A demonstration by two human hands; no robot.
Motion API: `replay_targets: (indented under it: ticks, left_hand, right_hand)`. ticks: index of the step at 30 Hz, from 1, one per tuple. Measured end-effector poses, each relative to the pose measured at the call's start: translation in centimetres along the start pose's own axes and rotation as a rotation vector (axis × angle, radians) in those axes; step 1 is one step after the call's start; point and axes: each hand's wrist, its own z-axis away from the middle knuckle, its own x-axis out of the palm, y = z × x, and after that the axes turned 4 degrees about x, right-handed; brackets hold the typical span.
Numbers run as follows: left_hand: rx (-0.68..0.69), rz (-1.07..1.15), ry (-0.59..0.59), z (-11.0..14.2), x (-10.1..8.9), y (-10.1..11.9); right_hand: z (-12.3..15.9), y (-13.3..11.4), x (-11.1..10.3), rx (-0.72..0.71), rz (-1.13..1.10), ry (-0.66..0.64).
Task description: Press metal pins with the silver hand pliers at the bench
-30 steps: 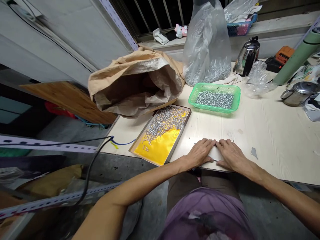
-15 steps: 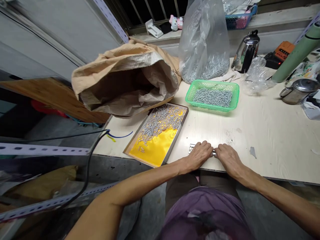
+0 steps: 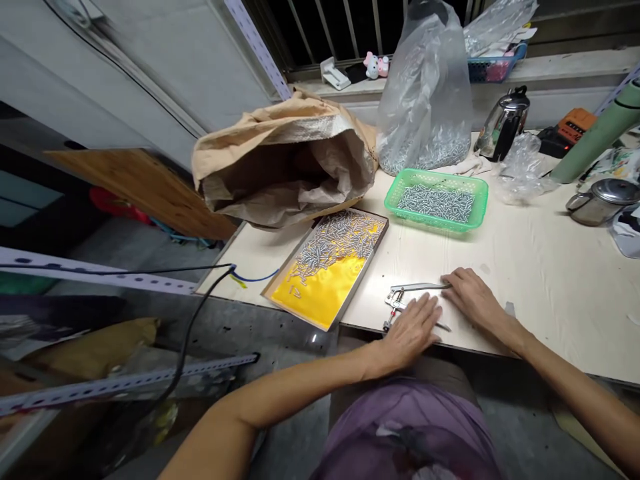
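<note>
Pale desk (image 3: 545, 267) across the centre and right of the frame. Brown paper sack (image 3: 280, 137), gaping open, upper centre-left. Clear plastic bag (image 3: 427, 93) at upper centre, small metal pieces (image 3: 425, 159) in the bottom. Shallow yellow-lined tray (image 3: 323, 299) below the sack, more pieces heaped in its upper part. Green basket (image 3: 425, 221) of similar pieces farther right. Left hand (image 3: 411, 327) at lower centre, palm down, grip spread, fingers nearly straight. Right hand (image 3: 473, 297) just to the right, fingers bent at the end of the upper handle (image 3: 433, 287); cannot tell if pinching. Metal hand tool (image 3: 407, 289) on the desk at lower centre, just right of the tray, handles apart, lower handle (image 3: 443, 326) partly under the left palm.
</note>
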Motion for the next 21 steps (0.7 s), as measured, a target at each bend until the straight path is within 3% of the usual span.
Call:
replay_targets:
  ticks: [3,6,8,11,14,18,21]
  left_hand:
    - [0.029,0.055,0.019,0.7,0.4,1.6]
    - [0.007,0.088,0.016,0.7,0.3,2.1]
    - [0.008,0.108,-0.007,0.6,0.4,2.1]
    - [-0.004,0.115,-0.02,0.9,1.4,2.2]
    - [-0.075,0.091,0.013,1.6,2.3,1.4]
    - [-0.185,0.025,0.103,2.8,1.5,-1.4]
    - [-0.198,-0.007,0.196,3.1,0.3,-2.9]
  right_hand:
    - [-2.0,0.4,0.0,0.106,0.099,0.036]
    - [-3.5,-1.2,-0.6,0.117,0.185,0.053]
    - [-4.1,-3.5,-0.8,-0.037,0.171,0.001]
    - [-4.4,-7.5,0.1,-0.39,0.138,-0.16]
    - [-4.6,-10.4,2.1,-0.568,0.202,-0.25]
    - [-5.5,-11.7,4.1,-0.689,0.225,-0.183]
    - [-6.3,-11.5,3.5,-0.708,0.112,-0.007]
